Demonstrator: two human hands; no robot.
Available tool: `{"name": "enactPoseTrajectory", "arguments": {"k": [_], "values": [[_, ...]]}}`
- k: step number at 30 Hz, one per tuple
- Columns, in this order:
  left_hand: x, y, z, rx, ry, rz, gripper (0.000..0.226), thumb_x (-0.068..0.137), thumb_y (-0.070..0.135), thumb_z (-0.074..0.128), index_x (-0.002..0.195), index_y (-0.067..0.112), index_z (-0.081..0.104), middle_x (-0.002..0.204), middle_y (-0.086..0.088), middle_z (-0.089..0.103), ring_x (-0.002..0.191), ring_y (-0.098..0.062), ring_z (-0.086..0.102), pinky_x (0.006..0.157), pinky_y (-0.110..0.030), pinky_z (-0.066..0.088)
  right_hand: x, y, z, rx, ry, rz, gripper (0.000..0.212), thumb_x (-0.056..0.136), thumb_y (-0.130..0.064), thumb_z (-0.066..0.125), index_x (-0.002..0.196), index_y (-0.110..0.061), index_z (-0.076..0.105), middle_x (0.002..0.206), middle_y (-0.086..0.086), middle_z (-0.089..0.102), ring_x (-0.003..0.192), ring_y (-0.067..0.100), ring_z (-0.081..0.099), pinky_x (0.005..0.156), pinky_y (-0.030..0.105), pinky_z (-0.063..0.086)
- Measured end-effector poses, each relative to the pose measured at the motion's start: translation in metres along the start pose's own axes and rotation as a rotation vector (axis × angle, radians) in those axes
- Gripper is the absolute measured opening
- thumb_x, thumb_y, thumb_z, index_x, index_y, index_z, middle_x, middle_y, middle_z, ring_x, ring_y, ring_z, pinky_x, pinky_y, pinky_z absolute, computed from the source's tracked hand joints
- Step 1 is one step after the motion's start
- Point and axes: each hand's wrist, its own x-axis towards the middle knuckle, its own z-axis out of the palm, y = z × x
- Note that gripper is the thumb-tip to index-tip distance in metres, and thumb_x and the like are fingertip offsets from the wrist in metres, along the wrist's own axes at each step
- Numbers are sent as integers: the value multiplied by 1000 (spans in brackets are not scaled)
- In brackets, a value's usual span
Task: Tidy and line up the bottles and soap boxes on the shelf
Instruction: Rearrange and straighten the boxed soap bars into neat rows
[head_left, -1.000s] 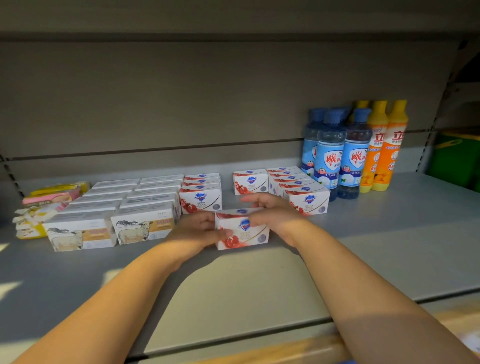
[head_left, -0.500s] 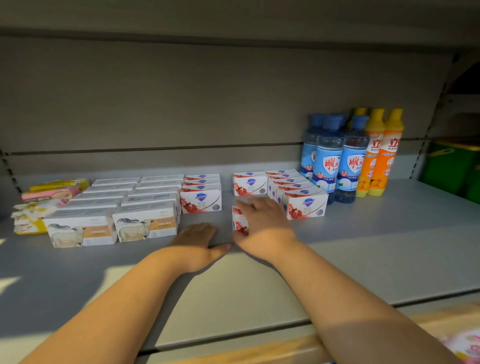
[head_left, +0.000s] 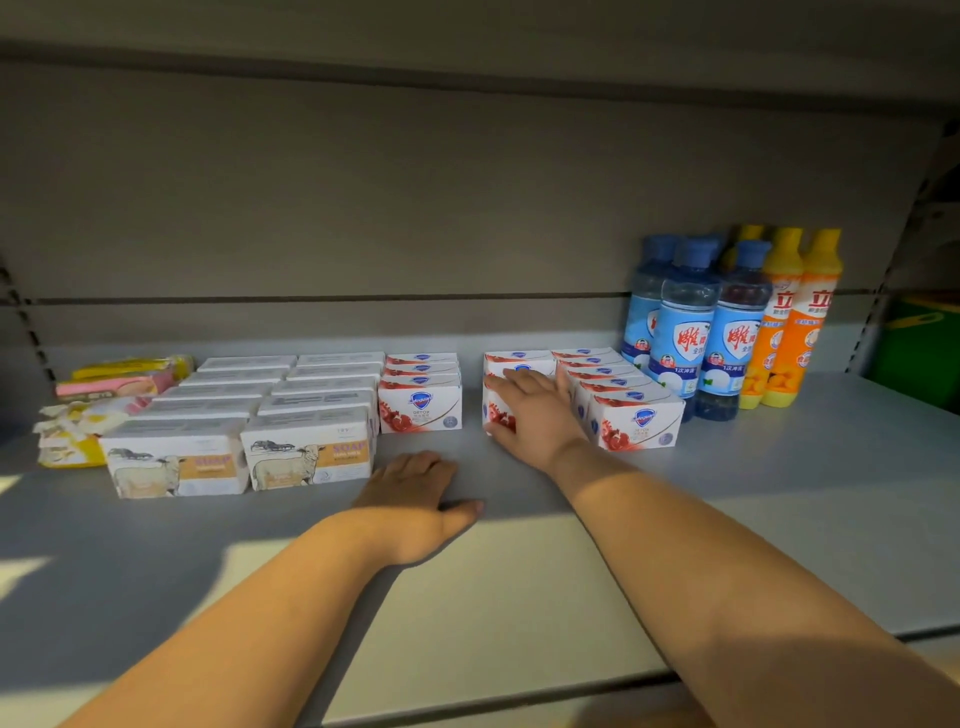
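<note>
On the grey, smooth metal shelf (head_left: 779, 519), just right of the middle, the right hand (head_left: 537, 415) lies over a red-and-white cardboard soap box (head_left: 496, 413). Its fingers (head_left: 511, 378) are straight and held close together, flat along the box top and pointing to 11 o'clock. The box is a small rectangular carton. Its printed front faces the viewer and its long axis appears to run from 9 to 3 o'clock, though the hand hides most of it. It stands directly in front of a matching box (head_left: 519, 358) at its 12 o'clock, and just beside a row of like boxes (head_left: 636, 421) at its 3 o'clock.

At 7 o'clock of that hand, the left hand (head_left: 410, 501) rests palm down on the bare shelf, fingers loosely together and thumb out toward 3 o'clock, holding nothing.

At 9 o'clock of the held box stands another red-and-white row (head_left: 421, 410). Farther the same way are two rows of sheep-printed cartons (head_left: 306, 460), long sides facing front. At 2 o'clock stand clear plastic bottles with blue caps (head_left: 685, 338), upright, and slim orange bottles (head_left: 800, 332) beside them.
</note>
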Motion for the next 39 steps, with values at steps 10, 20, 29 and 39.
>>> {"name": "enactPoseTrajectory", "arguments": {"k": [10,20,29,39], "values": [[3,-5,0,-27,1,6,66,84,67,36,137,28,37,141,3,34,134,-18,28,109,-28,20,36,18,20,20,-37,38,66,89,-41,52,147,-25,23,153,1,24,142,21,15,112,50,-11],[5,-3,1,-25,-7,-18,64,87,66,34,140,31,33,141,6,30,136,-16,24,109,-27,15,43,24,29,-12,-4,25,65,91,-43,48,147,-24,21,154,1,21,144,24,6,113,48,-9],[4,-3,1,-26,-17,-15,61,90,62,36,142,31,30,144,6,28,137,-15,21,109,-26,13,46,25,30,-50,-38,47,65,90,-49,42,146,-25,19,150,3,22,138,24,15,113,46,-5],[5,-6,-2,-40,-71,-4,66,90,63,36,146,30,27,147,5,25,138,-16,18,112,-26,12,37,-2,22,125,208,-130,62,93,-42,47,146,-15,28,154,7,23,145,25,3,114,42,-9]]}}
